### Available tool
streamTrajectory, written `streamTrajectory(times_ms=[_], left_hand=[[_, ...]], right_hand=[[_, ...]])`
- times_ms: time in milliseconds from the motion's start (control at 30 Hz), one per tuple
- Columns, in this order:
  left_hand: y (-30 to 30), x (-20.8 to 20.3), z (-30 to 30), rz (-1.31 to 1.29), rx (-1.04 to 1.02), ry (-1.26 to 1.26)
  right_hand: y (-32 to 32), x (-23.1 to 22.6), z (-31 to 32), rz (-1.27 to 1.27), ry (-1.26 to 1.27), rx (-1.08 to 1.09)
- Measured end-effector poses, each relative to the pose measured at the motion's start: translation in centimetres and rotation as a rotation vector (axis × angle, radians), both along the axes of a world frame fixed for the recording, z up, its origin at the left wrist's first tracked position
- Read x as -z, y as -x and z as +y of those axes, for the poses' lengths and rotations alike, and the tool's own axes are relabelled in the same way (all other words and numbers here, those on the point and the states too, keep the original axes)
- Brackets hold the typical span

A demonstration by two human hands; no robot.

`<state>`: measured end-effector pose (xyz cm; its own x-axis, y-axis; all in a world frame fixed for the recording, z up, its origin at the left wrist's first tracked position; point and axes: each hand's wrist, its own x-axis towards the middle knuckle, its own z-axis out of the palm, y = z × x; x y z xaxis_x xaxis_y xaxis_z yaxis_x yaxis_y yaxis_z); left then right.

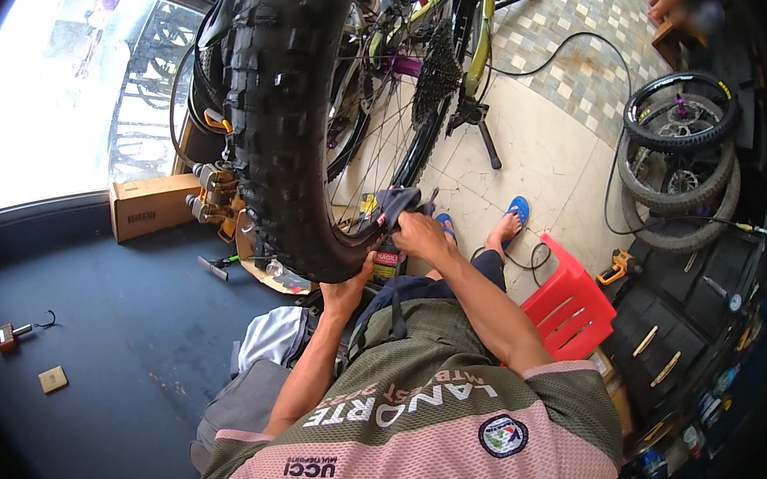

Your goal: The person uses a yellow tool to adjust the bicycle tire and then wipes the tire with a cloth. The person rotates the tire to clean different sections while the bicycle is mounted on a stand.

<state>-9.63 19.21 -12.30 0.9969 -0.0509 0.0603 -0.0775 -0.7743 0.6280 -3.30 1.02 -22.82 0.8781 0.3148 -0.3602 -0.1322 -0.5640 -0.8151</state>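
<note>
A bicycle wheel with a thick knobby black tire (272, 114) stands upright in front of me, still in the yellow-green bike frame (480, 44). Its cassette (439, 77) sits on the right side of a purple hub (403, 65). My right hand (421, 237) is closed on a dark grey cloth (397, 205), which lies against the lower rim. From below, my left hand (346, 292) grips the bottom of the tire, its thumb on the rim side and its other fingers mostly hidden.
A red plastic stool (568, 304) stands to my right, near a yellow power tool (617, 268). Loose wheels (682, 110) are stacked at the far right, with a black hose (607, 190) nearby. A cardboard box (150, 206) and a luggage scale (8, 336) lie left.
</note>
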Motion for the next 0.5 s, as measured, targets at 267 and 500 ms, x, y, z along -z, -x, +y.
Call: streamTrajectory(times_ms=[267, 500], left_hand=[[0.0, 0.4, 0.3, -0.012, 0.022, -0.009], [-0.2, 0.4, 0.3, -0.016, 0.021, -0.005]], right_hand=[[1.7, -4.5, -0.7, -0.029, -0.054, 0.053], [0.8, -2.9, 0.0, 0.054, -0.280, 0.092]])
